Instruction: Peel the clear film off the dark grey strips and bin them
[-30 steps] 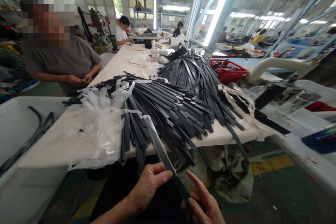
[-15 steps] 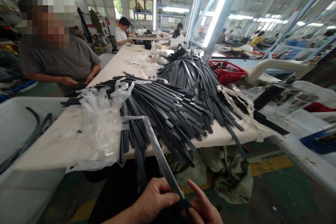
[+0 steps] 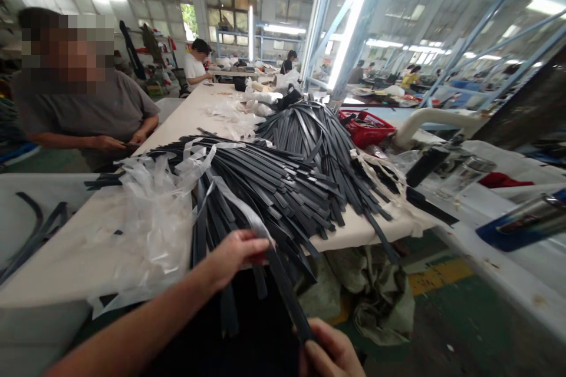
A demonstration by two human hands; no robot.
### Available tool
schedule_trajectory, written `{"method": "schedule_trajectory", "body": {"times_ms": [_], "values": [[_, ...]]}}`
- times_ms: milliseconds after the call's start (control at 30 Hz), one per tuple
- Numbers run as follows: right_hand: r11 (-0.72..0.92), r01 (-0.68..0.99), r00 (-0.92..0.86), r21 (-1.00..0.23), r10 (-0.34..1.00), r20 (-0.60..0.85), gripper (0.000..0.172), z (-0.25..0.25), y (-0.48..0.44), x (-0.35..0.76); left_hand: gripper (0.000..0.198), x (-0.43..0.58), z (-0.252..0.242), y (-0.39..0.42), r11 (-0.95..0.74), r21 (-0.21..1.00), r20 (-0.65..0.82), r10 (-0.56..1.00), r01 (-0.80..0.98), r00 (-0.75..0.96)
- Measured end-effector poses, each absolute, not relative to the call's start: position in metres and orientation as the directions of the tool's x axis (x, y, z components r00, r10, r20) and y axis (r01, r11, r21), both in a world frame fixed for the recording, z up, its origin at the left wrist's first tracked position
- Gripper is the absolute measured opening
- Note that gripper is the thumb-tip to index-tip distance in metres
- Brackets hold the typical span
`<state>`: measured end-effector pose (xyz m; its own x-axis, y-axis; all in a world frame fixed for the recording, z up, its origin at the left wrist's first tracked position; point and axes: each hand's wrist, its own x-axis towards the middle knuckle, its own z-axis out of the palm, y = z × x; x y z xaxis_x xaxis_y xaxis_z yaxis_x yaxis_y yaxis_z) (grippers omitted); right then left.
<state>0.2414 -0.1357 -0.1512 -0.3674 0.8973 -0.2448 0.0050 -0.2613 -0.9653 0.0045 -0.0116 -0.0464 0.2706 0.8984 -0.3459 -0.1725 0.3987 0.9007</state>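
Observation:
A long black strap (image 3: 287, 294) runs between my two hands at the lower middle. My left hand (image 3: 241, 253) is closed in a pinch at the strap's upper part, on a pale translucent film strip (image 3: 241, 206) that bends up and back toward the pile. Whether its fingers also grip the strap itself is hard to see. Lower down, my right hand (image 3: 331, 347) is closed around the strap's near end, thumb on top. Beyond my hands, a large fanned bundle of black straps (image 3: 274, 182) lies on the table, some ends hanging over its edge.
Crumpled translucent film (image 3: 154, 224) lies on the pale table (image 3: 57, 259) at left. A second strap heap (image 3: 309, 129), a red basket (image 3: 367, 129) and a blue bottle (image 3: 522, 221) are at right. Across the table a person (image 3: 88, 112) handles something dark. A white bin (image 3: 26, 206) holds straps.
My left hand has moved up and away from my right hand along the strap, and more bare black strap shows between them. The film now sags in a curve. The view has shifted slightly right.

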Motion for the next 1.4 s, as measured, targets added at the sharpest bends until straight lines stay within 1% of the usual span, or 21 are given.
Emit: {"method": "schedule_trajectory", "body": {"times_ms": [67, 133, 200, 233, 267, 300, 367, 500, 600, 667, 767, 833, 900, 1033, 1100, 1233, 1300, 1400], "values": [[-0.236, -0.106, -0.346, -0.966, 0.919, -0.187, 0.049, -0.110, -0.106, 0.223, 0.028, -0.004, 0.007, 0.040, 0.258, 0.952, -0.210, 0.942, -0.163, 0.262], [-0.132, -0.198, -0.345, -0.971, 0.937, -0.057, 0.044, -0.071, -0.075, 0.206, 0.026, -0.010, 0.064, 0.085, 0.011, 0.988, 0.029, 0.967, -0.157, 0.251], [-0.044, -0.274, -0.335, -0.961, 0.941, 0.052, 0.044, -0.042, -0.048, 0.194, 0.023, -0.011, 0.109, 0.115, -0.245, 0.957, 0.280, 0.923, -0.156, 0.265], [-0.013, -0.300, -0.326, -0.954, 0.941, 0.090, 0.044, -0.034, -0.038, 0.191, 0.022, -0.011, 0.124, 0.126, -0.318, 0.932, 0.355, 0.896, -0.174, 0.267], [0.007, -0.315, -0.314, -0.949, 0.943, 0.111, 0.044, -0.029, -0.031, 0.189, 0.022, -0.010, 0.132, 0.133, -0.334, 0.920, 0.380, 0.888, -0.205, 0.260], [0.017, -0.321, -0.306, -0.947, 0.944, 0.121, 0.045, -0.027, -0.025, 0.188, 0.022, -0.009, 0.133, 0.139, -0.303, 0.922, 0.360, 0.900, -0.241, 0.247], [0.013, -0.307, -0.296, -0.952, 0.949, 0.108, 0.047, -0.032, -0.019, 0.189, 0.022, -0.006, 0.119, 0.146, -0.173, 0.939, 0.246, 0.942, -0.297, 0.229], [-0.085, -0.250, -0.271, -0.964, 0.962, -0.015, 0.057, -0.061, -0.021, 0.197, 0.015, 0.003, 0.051, 0.149, 0.027, 0.954, 0.044, 0.973, -0.300, 0.226], [-0.178, -0.194, -0.232, -0.965, 0.964, -0.131, 0.061, -0.084, -0.029, 0.201, 0.013, 0.009, 0.000, 0.140, 0.188, 0.941, -0.124, 0.965, -0.282, 0.230], [-0.209, -0.133, -0.206, -0.969, 0.962, -0.180, 0.062, -0.097, -0.037, 0.203, 0.014, 0.011, -0.026, 0.130, 0.276, 0.916, -0.217, 0.951, -0.290, 0.220], [-0.169, 0.027, -0.180, -0.985, 0.969, -0.171, 0.055, -0.107, -0.052, 0.205, 0.016, 0.011, -0.048, 0.114, 0.356, 0.874, -0.301, 0.931, -0.331, 0.205], [-0.124, 0.139, -0.174, -0.983, 0.974, -0.147, 0.049, -0.109, -0.062, 0.206, 0.016, 0.011, -0.054, 0.104, 0.382, 0.850, -0.329, 0.923, -0.362, 0.200], [-0.117, 0.210, -0.175, -0.971, 0.972, -0.155, 0.045, -0.107, -0.068, 0.204, 0.016, 0.012, -0.056, 0.093, 0.399, 0.830, -0.345, 0.916, -0.389, 0.203], [-0.087, 0.268, -0.132, -0.959, 0.983, -0.126, 0.041, -0.095, -0.060, 0.197, 0.015, 0.019, -0.059, 0.072, 0.404, 0.797, -0.347, 0.915, -0.448, 0.207], [-0.067, 0.245, -0.138, -0.967, 0.985, -0.103, 0.041, -0.089, -0.053, 0.194, 0.016, 0.022, -0.060, 0.064, 0.392, 0.785, -0.340, 0.920, -0.480, 0.195], [-0.090, 0.118, -0.232, -0.989, 0.966, -0.116, 0.045, -0.090, -0.051, 0.193, 0.020, 0.026, -0.065, 0.050, 0.368, 0.766, -0.326, 0.929, -0.528, 0.176], [-0.125, 0.074, -0.254, -0.989, 0.957, -0.140, 0.052, -0.100, -0.057, 0.194, 0.024, 0.027, -0.069, 0.043, 0.373, 0.759, -0.322, 0.927, -0.533, 0.190], [-0.202, 0.058, -0.253, -0.978, 0.944, -0.210, 0.065, -0.124, -0.070, 0.192, 0.028, 0.030, -0.077, 0.030, 0.393, 0.739, -0.337, 0.919, -0.547, 0.205]]}}
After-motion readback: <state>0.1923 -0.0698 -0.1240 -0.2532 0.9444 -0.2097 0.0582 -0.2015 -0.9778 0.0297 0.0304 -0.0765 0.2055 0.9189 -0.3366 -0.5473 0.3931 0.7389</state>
